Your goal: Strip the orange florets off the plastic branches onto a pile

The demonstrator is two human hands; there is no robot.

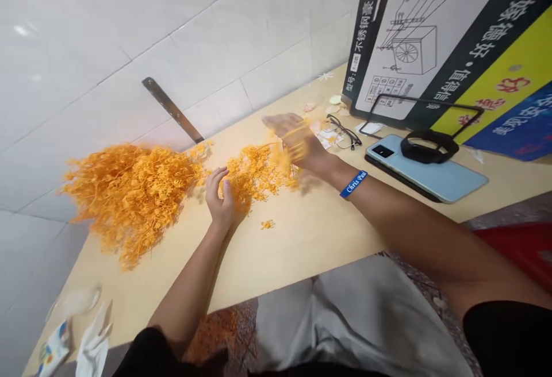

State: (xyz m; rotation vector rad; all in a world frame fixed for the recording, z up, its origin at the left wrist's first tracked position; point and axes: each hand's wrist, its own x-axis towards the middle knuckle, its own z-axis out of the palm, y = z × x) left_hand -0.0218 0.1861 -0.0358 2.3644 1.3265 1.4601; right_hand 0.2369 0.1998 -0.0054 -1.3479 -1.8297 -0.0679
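A big pile of orange dried flowers (133,193) lies on the left of the pale table (297,245). A smaller heap of orange sprigs (254,173) sits between my hands. My left hand (221,196) rests at the left edge of this heap, its fingers curved and apart, with no held thing visible. Over the heap's right side is my right hand (297,138), blurred by motion, with orange stems across its fingers. A loose orange bit (268,224) lies just in front of the heap.
Eyeglasses (344,131), a light blue phone (457,173) and a black-framed object (429,146) lie at the right, before large printed boxes (397,38). A metal strip (172,110) leans on the tiled wall. White tissue (94,342) and a small packet (56,348) are at the front left.
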